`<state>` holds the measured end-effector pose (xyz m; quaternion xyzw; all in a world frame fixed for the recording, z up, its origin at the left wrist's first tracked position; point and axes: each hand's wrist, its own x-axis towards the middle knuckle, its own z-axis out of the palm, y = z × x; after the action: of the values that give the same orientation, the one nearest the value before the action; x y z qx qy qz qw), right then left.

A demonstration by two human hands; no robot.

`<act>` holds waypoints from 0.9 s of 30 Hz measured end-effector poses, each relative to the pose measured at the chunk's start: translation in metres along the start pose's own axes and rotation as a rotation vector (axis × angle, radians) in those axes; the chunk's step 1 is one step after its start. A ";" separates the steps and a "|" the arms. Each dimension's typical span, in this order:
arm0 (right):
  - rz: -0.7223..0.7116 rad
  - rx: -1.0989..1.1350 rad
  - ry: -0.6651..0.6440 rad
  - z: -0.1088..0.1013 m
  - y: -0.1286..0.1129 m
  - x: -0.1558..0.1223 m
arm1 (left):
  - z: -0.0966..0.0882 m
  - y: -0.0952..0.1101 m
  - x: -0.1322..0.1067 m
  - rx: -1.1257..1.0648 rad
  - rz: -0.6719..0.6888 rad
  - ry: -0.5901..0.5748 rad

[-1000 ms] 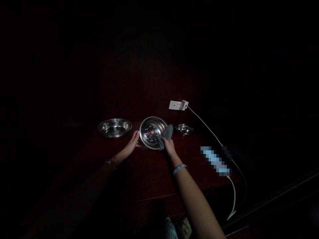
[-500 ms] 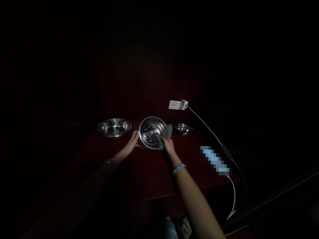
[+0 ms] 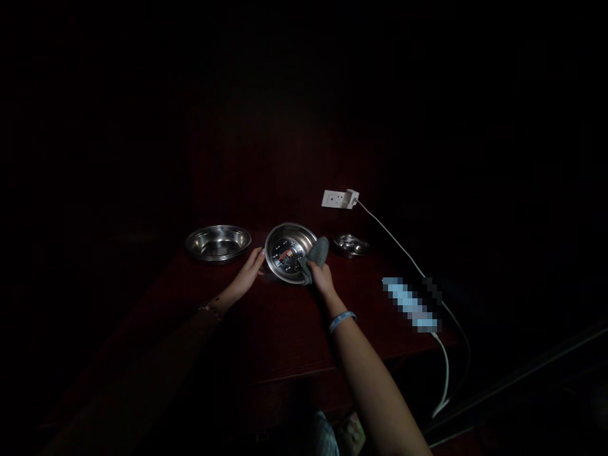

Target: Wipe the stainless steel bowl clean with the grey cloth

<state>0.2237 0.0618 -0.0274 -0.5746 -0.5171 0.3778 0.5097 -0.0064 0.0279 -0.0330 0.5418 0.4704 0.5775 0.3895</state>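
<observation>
A shiny metal bowl with an orange-and-black label inside is tilted toward me above the dark red table. My left hand supports its left rim, thumb in front and the other fingers partly hidden behind. On the bowl's right side, my right hand is closed on a grey-green cloth, which lies over the rim. To the left sit wide metal bowls, seemingly stacked. A smaller metal bowl rests to the right.
Behind the table, a white wall socket holds a charger. Its white cable runs down to the right, past a blurred-out bluish object on the table's right side. Surroundings are very dark.
Almost nothing differs. The left fingers behind the bowl show slightly less, and the bowl's tilt has shifted very little. The cloth stays in my right hand.
</observation>
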 end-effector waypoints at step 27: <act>0.009 -0.139 0.012 -0.003 -0.010 -0.007 | 0.002 -0.005 0.001 0.002 0.036 0.015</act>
<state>0.2228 0.0538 -0.0177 -0.6132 -0.5365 0.3398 0.4698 -0.0052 0.0308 -0.0379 0.5461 0.4642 0.5879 0.3751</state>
